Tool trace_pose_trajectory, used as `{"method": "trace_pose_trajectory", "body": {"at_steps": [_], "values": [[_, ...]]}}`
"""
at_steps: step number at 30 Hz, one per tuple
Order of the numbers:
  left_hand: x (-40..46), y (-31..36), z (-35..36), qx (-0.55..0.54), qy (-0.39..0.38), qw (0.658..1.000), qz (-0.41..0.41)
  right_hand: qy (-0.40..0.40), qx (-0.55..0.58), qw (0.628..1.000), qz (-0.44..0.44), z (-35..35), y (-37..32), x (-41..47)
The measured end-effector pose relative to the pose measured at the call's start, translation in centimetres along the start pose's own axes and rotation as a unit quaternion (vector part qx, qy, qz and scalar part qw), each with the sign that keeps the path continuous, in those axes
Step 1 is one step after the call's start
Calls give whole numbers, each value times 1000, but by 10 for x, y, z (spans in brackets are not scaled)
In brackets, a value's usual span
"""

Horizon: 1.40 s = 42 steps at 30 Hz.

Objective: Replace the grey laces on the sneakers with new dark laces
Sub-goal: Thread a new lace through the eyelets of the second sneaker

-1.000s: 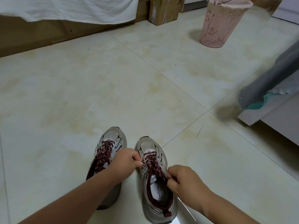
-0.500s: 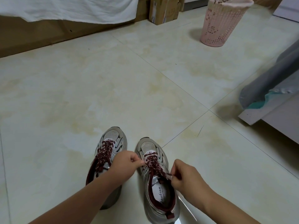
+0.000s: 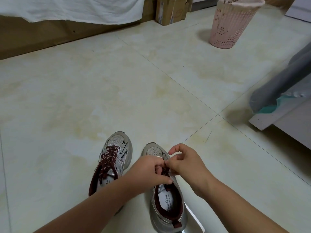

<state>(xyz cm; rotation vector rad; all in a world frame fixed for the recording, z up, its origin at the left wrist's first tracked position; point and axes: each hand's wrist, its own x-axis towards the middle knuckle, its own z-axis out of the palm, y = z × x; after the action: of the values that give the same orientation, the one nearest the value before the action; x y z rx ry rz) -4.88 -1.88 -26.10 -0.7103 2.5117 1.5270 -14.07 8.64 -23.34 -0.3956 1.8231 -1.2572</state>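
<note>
Both hands (image 3: 148,170) (image 3: 183,163) now together over right sneaker (image 3: 166,204), seemingly pinching its dark lace (image 3: 165,170).

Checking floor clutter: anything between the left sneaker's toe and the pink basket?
Nothing: head view shows only bare tiled floor with grout lines between the left sneaker and the pink basket.

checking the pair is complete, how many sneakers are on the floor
2. The left sneaker stands on the tile floor, dark laces in plain view. The right sneaker stands beside it, its lacing mostly hidden under the left hand and right hand.
</note>
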Motion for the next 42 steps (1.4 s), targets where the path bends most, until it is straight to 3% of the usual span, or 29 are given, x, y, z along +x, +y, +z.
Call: {"method": "trace_pose_trajectory", "body": {"at_steps": [3, 5, 9, 17, 23, 28, 31, 33, 35, 37, 38, 39, 42], "values": [[2, -1, 6, -35, 36, 999, -8, 45, 68, 997, -2, 2, 5, 2], [2, -2, 5, -55, 41, 998, -10, 89, 48, 995, 1, 1, 14, 2], [4, -5, 3, -55, 40, 997, -24, 38, 34, 998, 20, 13, 35, -6], [8, -3, -3, -54, 38, 997, -45, 99, 93, 991, 5, 26, 43, -2], [10, 22, -42, -5, -1, 999, -32, 99, 2, 995, -3, 28, 43, 4], [18, 44, -50, -69, -8, 998, -1, 43, -120, 991, -44, 29, 36, 1], [25, 49, -37, -79, 5, 997, 13, 10, -139, 989, -55, 28, 35, 0], [30, 49, -30, -146, 39, 988, -4, 14, -134, 989, -57, 28, 36, 1], [33, 45, -25, -180, 128, 975, -36, 33, -102, 993, -50, 28, 39, 3], [30, 37, -25, -62, 229, 970, -47, 51, -52, 997, -39, 27, 39, 5], [24, 32, -25, 3, 244, 969, -26, 54, -28, 998, -28, 25, 38, 5], [17, 27, -24, 49, 224, 973, 3, 52, -3, 999, -15, 24, 36, 5], [-1, 10, -16, 76, 53, 995, 30, 43, 53, 997, 25, 19, 36, 7]]}}
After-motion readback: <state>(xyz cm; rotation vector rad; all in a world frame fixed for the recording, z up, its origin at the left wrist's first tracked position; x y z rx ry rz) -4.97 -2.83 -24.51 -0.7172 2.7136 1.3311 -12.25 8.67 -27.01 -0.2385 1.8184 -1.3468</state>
